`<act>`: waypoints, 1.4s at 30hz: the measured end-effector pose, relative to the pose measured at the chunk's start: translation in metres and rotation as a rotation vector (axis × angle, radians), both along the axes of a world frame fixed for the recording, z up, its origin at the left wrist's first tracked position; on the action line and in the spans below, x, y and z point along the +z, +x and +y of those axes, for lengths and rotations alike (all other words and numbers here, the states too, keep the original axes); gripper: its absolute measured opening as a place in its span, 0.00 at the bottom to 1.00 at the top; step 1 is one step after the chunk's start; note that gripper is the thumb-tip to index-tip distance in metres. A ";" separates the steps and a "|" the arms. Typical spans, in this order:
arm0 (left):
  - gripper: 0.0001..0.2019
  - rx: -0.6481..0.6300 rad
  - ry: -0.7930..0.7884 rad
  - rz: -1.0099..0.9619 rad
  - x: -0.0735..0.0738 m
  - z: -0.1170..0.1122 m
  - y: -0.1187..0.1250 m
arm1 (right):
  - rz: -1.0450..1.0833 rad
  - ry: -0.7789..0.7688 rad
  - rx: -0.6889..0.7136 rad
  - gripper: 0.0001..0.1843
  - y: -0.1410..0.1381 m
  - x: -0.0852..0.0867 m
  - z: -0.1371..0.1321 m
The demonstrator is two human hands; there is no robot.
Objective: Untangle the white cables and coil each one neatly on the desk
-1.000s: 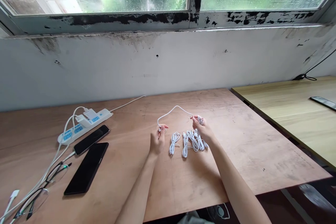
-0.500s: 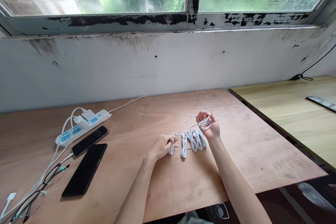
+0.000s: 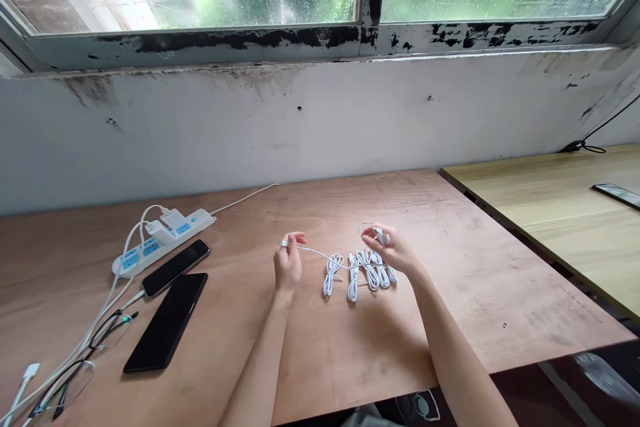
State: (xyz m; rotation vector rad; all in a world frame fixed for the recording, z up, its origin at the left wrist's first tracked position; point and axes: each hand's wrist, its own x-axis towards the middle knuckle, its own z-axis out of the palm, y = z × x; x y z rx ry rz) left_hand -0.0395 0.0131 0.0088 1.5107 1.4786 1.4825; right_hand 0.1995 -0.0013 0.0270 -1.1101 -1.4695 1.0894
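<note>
My left hand [image 3: 287, 263] pinches one end of a thin white cable [image 3: 320, 253] above the brown wooden table [image 3: 350, 347]. The cable runs right to my right hand [image 3: 393, 248], whose fingers are closed around the coiled rest of it. Several small coiled white cables [image 3: 357, 270] lie in a row on the table between and just below my hands.
At the left lie a white and blue power strip [image 3: 160, 240] with chargers and cables, two black phones [image 3: 167, 320], and a pair of glasses [image 3: 75, 363]. A lighter wooden table [image 3: 550, 213] stands at the right with a dark phone [image 3: 617, 195]. A white wall and window are behind.
My left hand moved left and up, drawing the cable end out. My right hand lowered slightly toward the row of coils, still holding the wound part.
</note>
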 end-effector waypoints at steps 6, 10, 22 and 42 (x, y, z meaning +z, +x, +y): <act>0.26 0.031 0.020 -0.385 -0.001 0.004 0.002 | -0.562 0.061 0.056 0.08 -0.009 -0.006 -0.003; 0.25 0.017 0.028 -0.495 0.002 0.004 0.003 | -0.716 0.019 0.080 0.13 -0.010 -0.007 -0.002; 0.14 -0.292 0.099 0.055 -0.002 -0.014 0.020 | 0.818 -0.249 -0.236 0.18 -0.032 -0.033 0.017; 0.17 -0.412 -0.167 -0.289 -0.014 -0.026 0.050 | 0.596 -0.194 -0.077 0.17 -0.058 -0.035 0.006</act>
